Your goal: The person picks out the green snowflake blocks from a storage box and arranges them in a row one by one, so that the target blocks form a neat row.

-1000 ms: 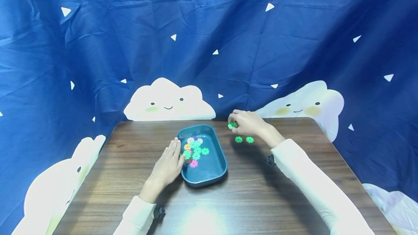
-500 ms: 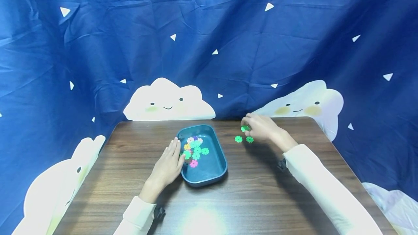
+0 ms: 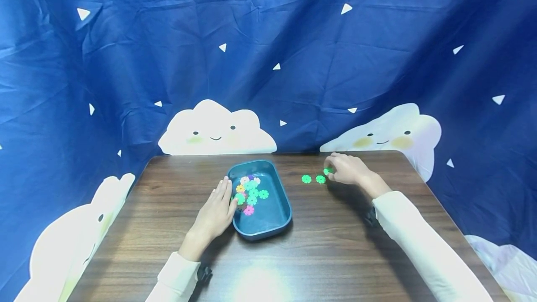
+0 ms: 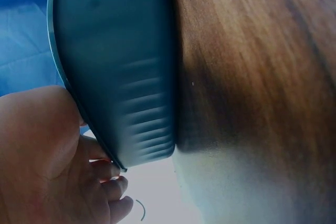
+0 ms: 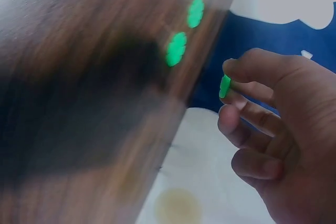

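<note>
In the head view my left hand (image 3: 214, 213) rests on the left rim of a dark teal tray (image 3: 270, 227), its fingers straight and the thumb over the inner edge. The left wrist view shows the hand (image 4: 63, 156) against the rim, beside the tray's ribbed wall (image 4: 121, 77). My right hand (image 3: 346, 169) pinches a green snowflake disc (image 5: 224, 86) between thumb and fingertips, above the table's back right. Two more green snowflake discs, one (image 3: 306, 179) left of the other (image 3: 320, 179), lie flat on the table close by.
Inside the tray, several snowflake discs lie in a loose heap, mostly green, with a pink disc (image 3: 249, 210) and an orange disc (image 3: 240, 188) among them. A blue curtain (image 3: 268, 59) with white clouds hangs behind the wooden table (image 3: 319, 255).
My right hand has moved rightward and slightly nearer with the green snowflake disc, passing over the two on the table. The left hand and the tray have stayed put.
</note>
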### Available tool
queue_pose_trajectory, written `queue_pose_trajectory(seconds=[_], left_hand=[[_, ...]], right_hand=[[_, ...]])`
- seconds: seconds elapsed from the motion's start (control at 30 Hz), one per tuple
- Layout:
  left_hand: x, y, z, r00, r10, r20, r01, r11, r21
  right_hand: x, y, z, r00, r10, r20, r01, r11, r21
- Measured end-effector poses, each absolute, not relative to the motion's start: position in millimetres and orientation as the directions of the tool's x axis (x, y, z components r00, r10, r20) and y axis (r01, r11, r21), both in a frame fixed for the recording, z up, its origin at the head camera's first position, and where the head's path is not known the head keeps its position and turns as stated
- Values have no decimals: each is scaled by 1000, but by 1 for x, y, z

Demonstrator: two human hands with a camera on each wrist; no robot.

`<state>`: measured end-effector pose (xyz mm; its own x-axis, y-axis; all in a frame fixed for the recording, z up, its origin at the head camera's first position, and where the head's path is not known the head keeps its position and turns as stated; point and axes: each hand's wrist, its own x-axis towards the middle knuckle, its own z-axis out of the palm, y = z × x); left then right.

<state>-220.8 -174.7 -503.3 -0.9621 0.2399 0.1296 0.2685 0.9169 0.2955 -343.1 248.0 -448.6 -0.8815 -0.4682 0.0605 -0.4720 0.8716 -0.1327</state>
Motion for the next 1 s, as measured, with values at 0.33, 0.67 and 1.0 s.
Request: queue_pose_trajectory(seconds=[0.33,0.67,1.0], left_hand=[[-222,-175,-505,-957,250,146,283,916,286],[-223,-174,-505,-960,246,131,274,920,282],[-222,-175,-505,-963,240,124,266,919,290]], right_hand=[[-353,268,-474,-907,-422,-8,-415,894,-169],[-357,275,-492,-920,-389,-43,-376,911,-170],[-357,274,-495,-920,-389,-43,-376,909,-183]])
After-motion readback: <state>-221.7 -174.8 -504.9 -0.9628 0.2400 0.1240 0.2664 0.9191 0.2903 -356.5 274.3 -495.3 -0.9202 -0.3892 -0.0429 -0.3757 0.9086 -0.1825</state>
